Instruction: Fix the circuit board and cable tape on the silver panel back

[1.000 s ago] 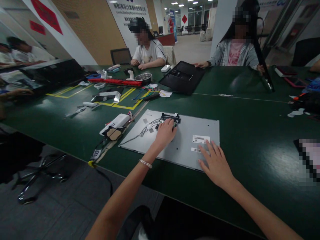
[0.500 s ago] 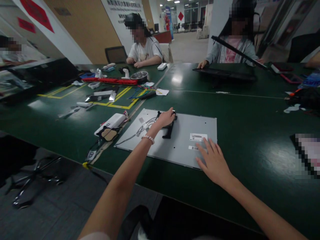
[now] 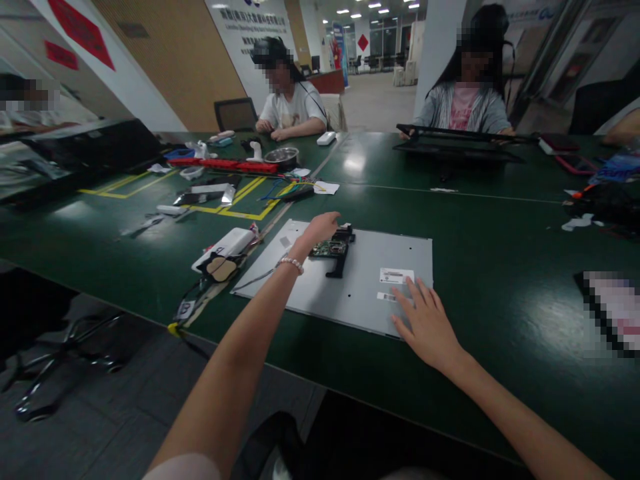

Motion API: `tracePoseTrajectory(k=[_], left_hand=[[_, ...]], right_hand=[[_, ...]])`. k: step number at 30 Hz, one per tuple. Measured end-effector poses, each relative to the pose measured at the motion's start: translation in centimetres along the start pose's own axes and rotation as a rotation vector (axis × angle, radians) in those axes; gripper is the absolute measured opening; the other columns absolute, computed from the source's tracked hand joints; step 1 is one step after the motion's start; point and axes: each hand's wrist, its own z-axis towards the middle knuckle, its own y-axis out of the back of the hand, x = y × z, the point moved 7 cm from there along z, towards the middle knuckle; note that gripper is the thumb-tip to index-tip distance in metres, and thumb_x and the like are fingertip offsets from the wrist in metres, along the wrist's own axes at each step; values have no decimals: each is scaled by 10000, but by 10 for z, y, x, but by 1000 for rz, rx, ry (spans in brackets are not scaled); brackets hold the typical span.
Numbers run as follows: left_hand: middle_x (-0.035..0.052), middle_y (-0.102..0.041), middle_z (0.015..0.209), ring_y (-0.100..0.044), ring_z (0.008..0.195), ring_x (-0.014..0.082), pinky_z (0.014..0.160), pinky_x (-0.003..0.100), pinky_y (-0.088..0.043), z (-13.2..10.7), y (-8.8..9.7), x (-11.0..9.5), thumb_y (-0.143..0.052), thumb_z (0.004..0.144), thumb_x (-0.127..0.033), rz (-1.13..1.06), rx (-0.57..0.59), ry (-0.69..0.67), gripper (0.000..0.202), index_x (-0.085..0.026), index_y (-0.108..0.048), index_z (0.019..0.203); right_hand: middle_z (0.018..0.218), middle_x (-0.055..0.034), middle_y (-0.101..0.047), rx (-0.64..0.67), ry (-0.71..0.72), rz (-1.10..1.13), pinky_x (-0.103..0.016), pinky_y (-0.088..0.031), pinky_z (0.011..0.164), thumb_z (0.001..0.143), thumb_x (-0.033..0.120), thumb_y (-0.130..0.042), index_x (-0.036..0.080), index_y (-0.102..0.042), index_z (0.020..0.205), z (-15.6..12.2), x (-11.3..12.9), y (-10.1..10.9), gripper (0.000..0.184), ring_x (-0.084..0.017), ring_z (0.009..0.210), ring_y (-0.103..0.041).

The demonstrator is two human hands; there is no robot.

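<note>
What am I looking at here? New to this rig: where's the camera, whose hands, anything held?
No robot here: the left hand and right hand are a person's own, bare. Every picture comes from one camera worn on that person's head, looking forward and down. On the green table lies a flat grey panel with a circuit board and black bracket on it. The left hand is over the board's far side; whether its grip holds anything can't be seen. The right hand is spread open at the panel's near right corner, holding nothing. A white device lies left of the panel.
</note>
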Motion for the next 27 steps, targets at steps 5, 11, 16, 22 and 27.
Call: tracePoseTrajectory(k=[5,11,16,22,27], left_hand=[[161,-587,1337,-518,1267,271,1084,345,-376,-35,31,66,-453,813,-117,37,-125,195,506,-97,-575,1304],[148,-648,1196,-563,1170,282,1006,323,-438,-71,29,119,-589,734,-193,28,-80,341,488,-109,-630,1212],[108,-702,1053,-625,1029,262,943,313,-472,-77,22,129,-589,713,-179,-15,-55,365,359,-149,-699,1053],[72,-721,821,-663,890,265,815,304,-521,-80,26,141,-644,608,-130,-119,-68,429,164,-188,-709,747],[46,-671,644,-672,677,198,653,257,-544,-70,39,148,-631,695,-177,-306,-117,455,87,-155,-696,747]], right_hand=[[1623,-104,-221,-13,9,5,-539,-162,1173,985,531,-313,242,-356,1515,-1,-2,-4,605,-315,1495,-120],[1621,-106,-228,-23,17,2,-531,-164,1176,983,524,-330,233,-358,1514,-3,-2,-5,607,-312,1493,-128],[1622,-107,-225,-21,18,3,-522,-167,1181,986,515,-332,225,-351,1517,-4,0,-4,605,-305,1495,-126],[1624,-102,-220,-33,26,10,-527,-171,1180,988,534,-312,243,-356,1515,-4,-1,-7,604,-303,1495,-129],[1619,-100,-234,-43,27,8,-537,-179,1176,987,529,-315,252,-369,1508,-2,-1,-8,593,-306,1494,-130]])
